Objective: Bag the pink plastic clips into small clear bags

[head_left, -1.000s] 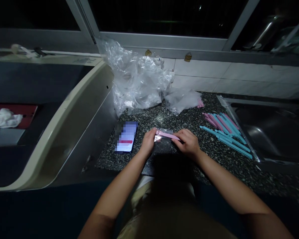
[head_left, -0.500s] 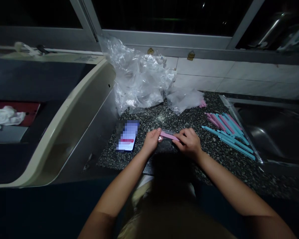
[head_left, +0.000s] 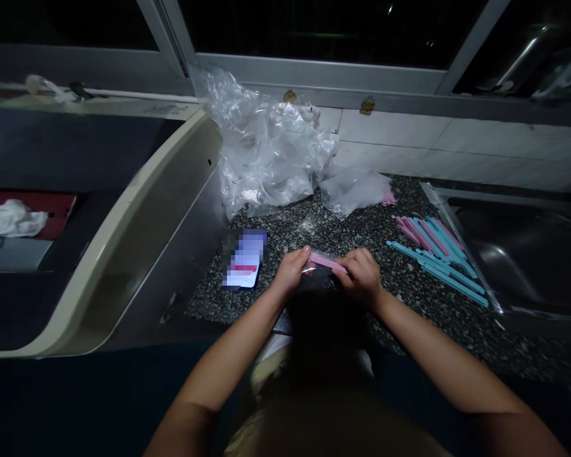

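Head view: dim; black window (head_left: 333, 32) over tiled wall (head_left: 385, 130), speckled dark counter (head_left: 292, 231), sink (head_left: 516, 254) at right. Pink strip (head_left: 327, 261), slim, straight, alongside clear plastic (head_left: 310, 269); above counter, pinched at 2 ends by left hand (head_left: 291, 270) and right hand (head_left: 362, 274).

Place: kitchen, judging by fittings. You stand at a speckled stone counter (head_left: 285, 230); a metal sink (head_left: 518, 254) is set in at 3 o'clock, pale wall tiles (head_left: 393, 130) run at 1, a metal-framed window (head_left: 323, 38) at 12. Home or workplace: cannot tell.
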`<state>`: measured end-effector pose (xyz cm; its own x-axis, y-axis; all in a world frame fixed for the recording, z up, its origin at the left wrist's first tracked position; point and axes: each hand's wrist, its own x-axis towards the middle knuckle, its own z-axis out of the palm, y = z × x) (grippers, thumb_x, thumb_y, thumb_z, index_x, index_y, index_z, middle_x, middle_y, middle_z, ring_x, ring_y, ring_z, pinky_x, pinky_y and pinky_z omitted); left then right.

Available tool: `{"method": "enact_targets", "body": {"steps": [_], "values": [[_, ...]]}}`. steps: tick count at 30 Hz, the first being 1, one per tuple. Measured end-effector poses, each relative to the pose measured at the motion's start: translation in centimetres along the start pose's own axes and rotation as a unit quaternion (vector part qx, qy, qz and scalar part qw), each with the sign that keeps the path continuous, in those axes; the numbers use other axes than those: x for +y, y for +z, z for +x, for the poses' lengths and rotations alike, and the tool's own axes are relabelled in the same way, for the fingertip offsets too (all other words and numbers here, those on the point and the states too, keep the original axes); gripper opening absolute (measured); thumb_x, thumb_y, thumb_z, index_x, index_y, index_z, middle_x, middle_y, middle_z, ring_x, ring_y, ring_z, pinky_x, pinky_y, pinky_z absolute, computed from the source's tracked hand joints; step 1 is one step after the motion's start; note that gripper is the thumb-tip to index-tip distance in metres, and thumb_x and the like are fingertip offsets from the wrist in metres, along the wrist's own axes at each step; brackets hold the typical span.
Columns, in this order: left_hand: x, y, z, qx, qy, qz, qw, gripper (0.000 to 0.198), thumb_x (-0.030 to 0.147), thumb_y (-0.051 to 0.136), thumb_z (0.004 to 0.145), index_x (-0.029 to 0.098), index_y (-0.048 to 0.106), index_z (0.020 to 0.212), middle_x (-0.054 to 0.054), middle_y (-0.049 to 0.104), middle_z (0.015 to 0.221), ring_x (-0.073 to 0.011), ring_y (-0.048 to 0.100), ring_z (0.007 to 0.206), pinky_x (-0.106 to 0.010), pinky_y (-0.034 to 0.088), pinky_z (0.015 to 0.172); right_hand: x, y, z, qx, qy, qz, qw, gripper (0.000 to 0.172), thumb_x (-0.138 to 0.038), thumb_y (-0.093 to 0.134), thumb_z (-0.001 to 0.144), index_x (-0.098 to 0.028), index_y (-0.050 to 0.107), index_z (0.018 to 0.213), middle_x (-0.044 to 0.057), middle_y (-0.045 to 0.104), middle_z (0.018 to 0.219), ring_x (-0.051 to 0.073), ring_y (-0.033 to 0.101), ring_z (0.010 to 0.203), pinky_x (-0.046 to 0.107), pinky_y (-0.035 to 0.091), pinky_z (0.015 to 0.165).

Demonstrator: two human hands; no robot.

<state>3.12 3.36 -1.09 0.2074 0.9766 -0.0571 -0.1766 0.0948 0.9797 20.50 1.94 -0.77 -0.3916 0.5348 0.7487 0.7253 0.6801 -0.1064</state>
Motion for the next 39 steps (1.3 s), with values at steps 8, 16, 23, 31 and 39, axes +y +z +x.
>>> {"method": "enact_targets", "body": {"steps": [8,16,23,31,39], "values": [[-0.7,0.4,0.3,0.017,-0.020,-0.085,0.996,0.053,0.067,0.057,0.060,0.016,0.044,0.049,0.006,0.037,0.040,-0.0059,0.032,0.040,-0.022,0.025,0.045,0.0,0.2,-0.2,-0.005,-0.007,-0.024,1.000,0.019,-0.031,0.049,0.084,-0.018,0.061,0.077,0.004,0.052,0.066,0.016,0.044,0.065,0.028,0.037,0.059],[-0.7,0.6,0.3,0.020,-0.040,-0.146,0.988,0.051,0.061,0.065,0.054,0.015,0.044,0.050,0.006,0.040,0.041,-0.0047,0.034,0.038,-0.020,0.026,0.042,0.2,0.1,-0.1,0.029,-0.041,0.001,0.999,0.014,-0.028,0.050,0.084,-0.018,0.058,0.079,0.004,0.051,0.066,0.016,0.044,0.064,0.028,0.037,0.058],[-0.5,0.9,0.3,0.020,-0.061,-0.174,0.983,0.044,0.053,0.063,0.065,0.014,0.046,0.051,0.005,0.040,0.040,-0.0052,0.036,0.038,-0.020,0.027,0.042,0.4,0.1,0.1,0.046,-0.057,0.027,0.997,0.009,-0.024,0.052,0.082,-0.018,0.058,0.083,0.003,0.052,0.067,0.015,0.045,0.064,0.028,0.038,0.058],[-0.4,0.7,0.4,0.038,-0.076,-0.161,0.983,0.042,0.051,0.064,0.064,0.013,0.050,0.054,0.004,0.045,0.044,-0.0067,0.040,0.041,-0.021,0.032,0.044,0.6,0.4,0.0,0.039,-0.040,0.030,0.998,0.012,-0.026,0.052,0.082,-0.018,0.059,0.081,0.003,0.053,0.067,0.015,0.046,0.065,0.029,0.038,0.058],[-1.2,0.3,0.8,0.044,-0.053,-0.099,0.993,0.047,0.058,0.060,0.063,0.012,0.054,0.056,0.002,0.048,0.046,-0.0075,0.041,0.042,-0.021,0.031,0.045,0.4,0.3,-0.1,0.045,-0.039,0.040,0.997,0.015,-0.031,0.052,0.082,-0.018,0.061,0.082,0.003,0.053,0.067,0.015,0.047,0.066,0.029,0.039,0.060]]}}
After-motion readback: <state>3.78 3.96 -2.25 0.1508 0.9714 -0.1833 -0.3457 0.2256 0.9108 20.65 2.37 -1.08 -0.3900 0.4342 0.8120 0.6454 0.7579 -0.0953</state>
